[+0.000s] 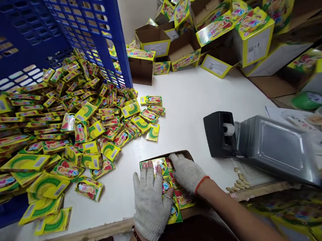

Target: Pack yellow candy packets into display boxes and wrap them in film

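An open carton (188, 154) filled with small yellow-green candy boxes (183, 198) lies at the table's front edge, close to my body. My left hand (152, 198), in a white knit glove with bare fingertips, rests flat over the carton's left part, its fingers stretched out across the little boxes. On the right, my gloved right hand (188, 173) reaches into the carton's far corner. Its fingers are bent down onto the contents and their tips are partly hidden; I see nothing gripped in them. A large pile of loose candy boxes (89, 147) spreads to the left.
A blue plastic crate (119, 36) lies tipped on its side behind and around the pile. Several empty printed cartons (182, 53) are heaped at the back right. A black tape dispenser (220, 133), a grey plastic-cased device (278, 142) and small beige pieces (239, 181) are to the right.
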Available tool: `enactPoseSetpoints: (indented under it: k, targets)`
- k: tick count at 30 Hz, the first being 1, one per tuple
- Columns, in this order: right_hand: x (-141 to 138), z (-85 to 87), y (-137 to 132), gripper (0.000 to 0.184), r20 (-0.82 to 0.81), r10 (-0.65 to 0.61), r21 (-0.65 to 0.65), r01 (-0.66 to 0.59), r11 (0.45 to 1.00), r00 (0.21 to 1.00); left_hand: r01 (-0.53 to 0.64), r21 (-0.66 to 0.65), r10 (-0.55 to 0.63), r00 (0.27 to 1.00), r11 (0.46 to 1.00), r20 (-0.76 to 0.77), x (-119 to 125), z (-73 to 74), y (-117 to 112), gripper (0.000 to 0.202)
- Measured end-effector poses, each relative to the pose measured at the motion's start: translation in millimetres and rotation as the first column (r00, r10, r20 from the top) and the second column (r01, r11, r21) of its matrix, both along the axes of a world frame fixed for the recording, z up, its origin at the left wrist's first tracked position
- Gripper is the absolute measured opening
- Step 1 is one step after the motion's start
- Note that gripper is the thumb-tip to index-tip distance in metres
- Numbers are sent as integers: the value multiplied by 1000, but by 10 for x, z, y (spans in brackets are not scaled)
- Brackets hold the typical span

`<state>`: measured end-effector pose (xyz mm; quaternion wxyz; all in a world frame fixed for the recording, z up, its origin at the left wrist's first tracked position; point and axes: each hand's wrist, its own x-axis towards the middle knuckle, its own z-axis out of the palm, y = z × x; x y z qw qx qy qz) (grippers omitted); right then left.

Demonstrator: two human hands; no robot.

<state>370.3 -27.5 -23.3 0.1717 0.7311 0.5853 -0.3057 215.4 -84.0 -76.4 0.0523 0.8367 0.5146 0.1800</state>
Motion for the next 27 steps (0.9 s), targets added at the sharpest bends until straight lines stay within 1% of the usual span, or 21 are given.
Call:
enactPoseSetpoints:
  k: [3,6,10,12,13,14,15,16,18,19,20,21,22,23,24,25,26,27]
  targets:
    - [-36,-3,26,47,7,-43,-2,43,999,999,-6,14,5,1000,1000,16,1,2,8,48]
    - [-73,-8,-74,46,22,-47,38,46,998,999,7,42,-8,1000,999,23,-13,-22,16,46]
    - [-114,-61,-460,49,-11,35,143,-33,989,999,32,79,-35,999,996,31,-28,-82,17,48]
    - [-70,-99,-675,47,-112,85,183,-63,981,990,33,80,-37,998,996,53,-33,-104,16,49]
    - [-17,-121,-765,46,-180,111,225,-69,972,977,31,75,-35,997,997,64,-37,-111,17,49]
    - [57,-149,-837,45,-247,135,291,-60,955,960,28,71,-33,997,997,75,-41,-115,19,48]
    - [148,-184,-889,45,-301,152,379,-29,925,942,25,65,-31,996,998,83,-47,-116,22,48]
    - [250,-229,-921,43,-336,150,478,31,878,930,27,59,-32,996,998,87,-53,-114,27,47]
    - [449,-340,-932,40,-382,67,637,209,742,922,37,44,-41,995,998,90,-64,-104,37,46]
    - [526,-401,-920,41,-417,0,661,303,686,909,43,36,-46,995,998,92,-65,-96,41,46]
    - [577,-460,-904,43,-467,-71,638,391,664,881,46,26,-48,994,999,97,-63,-87,46,45]
    - [601,-513,-887,47,-528,-135,568,467,677,838,45,12,-46,993,999,106,-58,-79,51,44]
    - [598,-557,-871,51,-592,-193,463,526,713,782,40,-1,-40,992,999,118,-49,-72,59,43]
    - [573,-592,-858,54,-654,-244,338,565,753,716,34,-9,-32,991,999,131,-42,-67,70,42]
    - [533,-615,-847,56,-706,-289,217,586,781,647,27,-15,-25,990,1000,142,-39,-63,86,42]
    - [486,-630,-835,57,-744,-327,123,599,791,583,24,-20,-21,989,1000,150,-45,-61,106,42]
    - [439,-638,-822,58,-768,-353,68,615,785,534,30,-23,-26,987,999,156,-64,-59,132,41]
    - [396,-640,-807,59,-781,-370,44,635,772,504,42,-31,-37,986,999,162,-102,-54,164,41]
